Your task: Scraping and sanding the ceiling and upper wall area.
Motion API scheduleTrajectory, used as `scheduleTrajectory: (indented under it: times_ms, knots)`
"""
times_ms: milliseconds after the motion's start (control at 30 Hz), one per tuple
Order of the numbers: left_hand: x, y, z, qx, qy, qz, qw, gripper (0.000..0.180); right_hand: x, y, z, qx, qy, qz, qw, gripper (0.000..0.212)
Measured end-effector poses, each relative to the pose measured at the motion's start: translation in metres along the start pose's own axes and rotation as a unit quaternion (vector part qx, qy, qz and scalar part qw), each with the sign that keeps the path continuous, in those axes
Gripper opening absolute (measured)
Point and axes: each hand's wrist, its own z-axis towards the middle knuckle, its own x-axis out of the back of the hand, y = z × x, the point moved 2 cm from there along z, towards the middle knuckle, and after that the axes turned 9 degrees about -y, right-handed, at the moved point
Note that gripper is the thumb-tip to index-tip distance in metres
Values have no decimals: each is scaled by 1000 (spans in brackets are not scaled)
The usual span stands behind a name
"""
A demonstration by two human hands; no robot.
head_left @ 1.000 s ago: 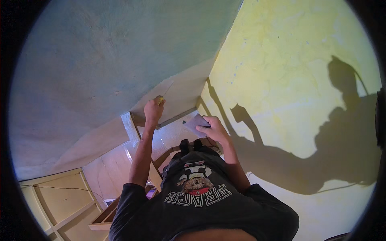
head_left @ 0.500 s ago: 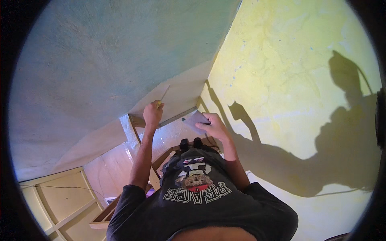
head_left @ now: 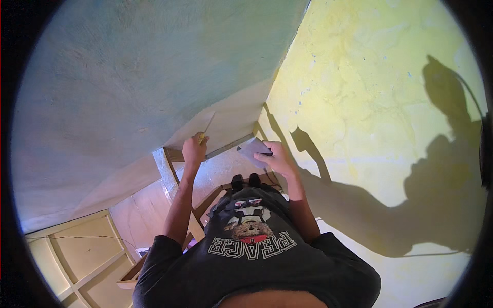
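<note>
The left hand (head_left: 195, 150) grips a thin, straight, yellow-handled tool (head_left: 203, 135); the right hand (head_left: 277, 158) pinches a flat grey sheet (head_left: 252, 151), a patchy yellow wall (head_left: 370, 110) to its right.

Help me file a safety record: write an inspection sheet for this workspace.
Surface: blue-green wall, beige lower down; yellow wall, blotchy, with small blue specks.
Things in hand: tool, yellow handle, thin blade; grey sheet, flat.
Clutter: wooden piece, lower left, partly hidden.
Hands: left hand grips the tool; right hand grips the grey sheet.
Cables: thin dark cable across the cream panel.
Surroundings: person's shadow on the yellow wall.
</note>
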Motion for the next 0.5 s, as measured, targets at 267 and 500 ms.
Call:
scheduleTrajectory:
  times_ms: [267, 500]
  knots:
    - [0, 3, -6, -7, 13, -11, 1000, 29, 6, -5, -5, -2, 20, 2, 1000, 32]
    - [0, 5, -5, 28, 10, -14, 999, 29, 4, -3, -3, 18, 27, 0, 999, 30]
